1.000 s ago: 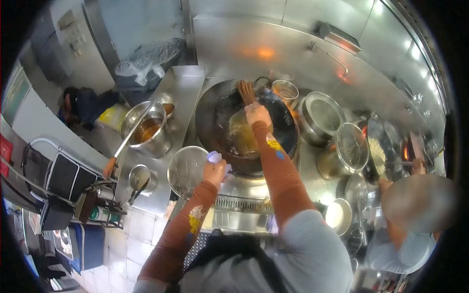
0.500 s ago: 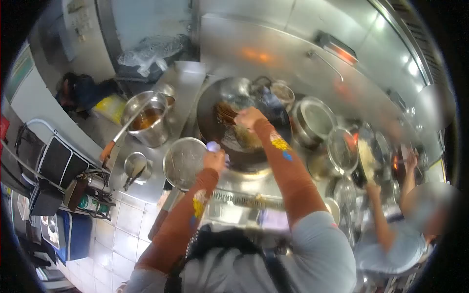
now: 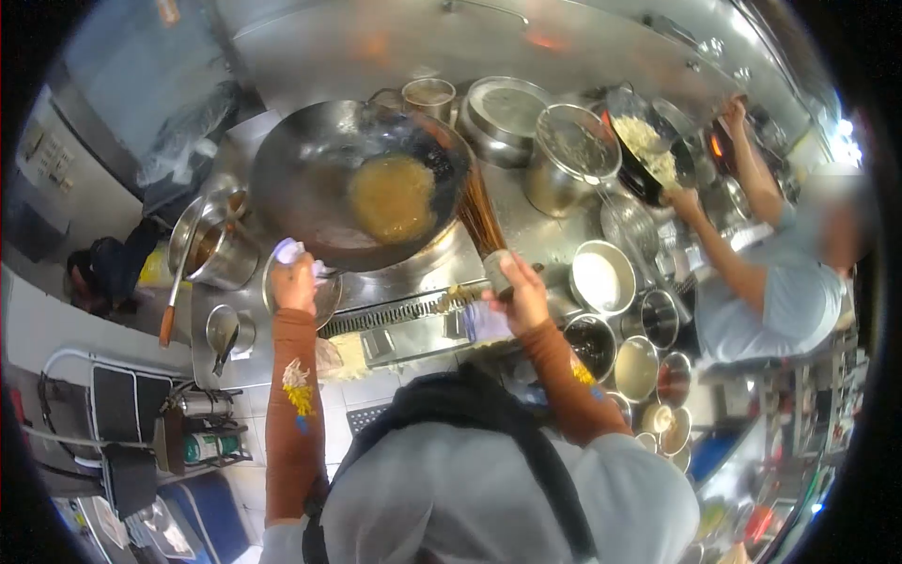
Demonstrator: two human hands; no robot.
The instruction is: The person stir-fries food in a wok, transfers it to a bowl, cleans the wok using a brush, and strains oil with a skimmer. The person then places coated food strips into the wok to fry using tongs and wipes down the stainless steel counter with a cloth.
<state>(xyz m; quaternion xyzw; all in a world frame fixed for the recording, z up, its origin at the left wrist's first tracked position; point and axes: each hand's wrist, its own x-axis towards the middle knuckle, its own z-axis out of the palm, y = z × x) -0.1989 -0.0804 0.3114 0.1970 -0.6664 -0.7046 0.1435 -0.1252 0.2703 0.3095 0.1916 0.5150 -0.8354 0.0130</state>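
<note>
My left hand (image 3: 296, 285) is closed around a folded purple-and-white cloth (image 3: 289, 251) at the near left rim of a large dark wok (image 3: 301, 188). Any handle under the cloth is hidden. Cloudy brown liquid (image 3: 393, 199) has pooled on the right side of the wok, which looks tilted that way. In my right hand (image 3: 526, 299) is a bamboo wok brush (image 3: 481, 214), held by its bound end. Its long bristles point up and away, beside the wok's right rim. A round strainer (image 3: 329, 293) lies partly hidden behind my left hand.
To the right, a co-worker (image 3: 770, 291) handles another wok (image 3: 684, 169) with pale food. Steel pots (image 3: 554, 193) and seasoning bowls (image 3: 601, 280) crowd that side. A steel pot with a ladle (image 3: 225, 258) stands left, near a small cup (image 3: 230, 329).
The brush has come out of the wok to its right side, with my right hand drawn back toward me. The wok now tilts, with liquid gathered at its right. My view has shifted right.
</note>
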